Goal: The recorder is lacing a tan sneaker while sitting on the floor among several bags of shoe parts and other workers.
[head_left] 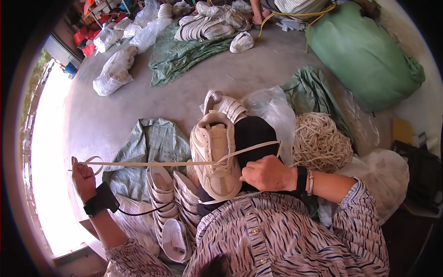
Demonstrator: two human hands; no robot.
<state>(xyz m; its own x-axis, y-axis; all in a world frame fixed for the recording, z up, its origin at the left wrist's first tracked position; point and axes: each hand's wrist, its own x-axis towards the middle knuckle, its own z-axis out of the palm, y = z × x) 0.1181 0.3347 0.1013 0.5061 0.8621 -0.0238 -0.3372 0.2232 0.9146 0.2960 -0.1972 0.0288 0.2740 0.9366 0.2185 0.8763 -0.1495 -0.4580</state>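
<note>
A beige sneaker (217,159) rests on my dark-clad lap, its toe toward me and its opening facing away. A flat cream shoelace (152,164) runs from its lower eyelets, pulled straight out to the left. At that far end my left hand (84,181) is closed on the lace, with a small loop and a short tip sticking out past the fingers. Just right of the sneaker's toe, my right hand (270,174) is closed in a pinch. The lace's other strand loops out to the right and drops to this hand; the fingertips are partly hidden.
Nested stacks of pale shoe uppers (161,194) stand left of my lap. A heap of loose laces (320,141) lies to the right, near a clear plastic bag (383,180). Farther off are a big green sack (360,55), a green tarp (184,57) with uppers, and another person's foot (257,19).
</note>
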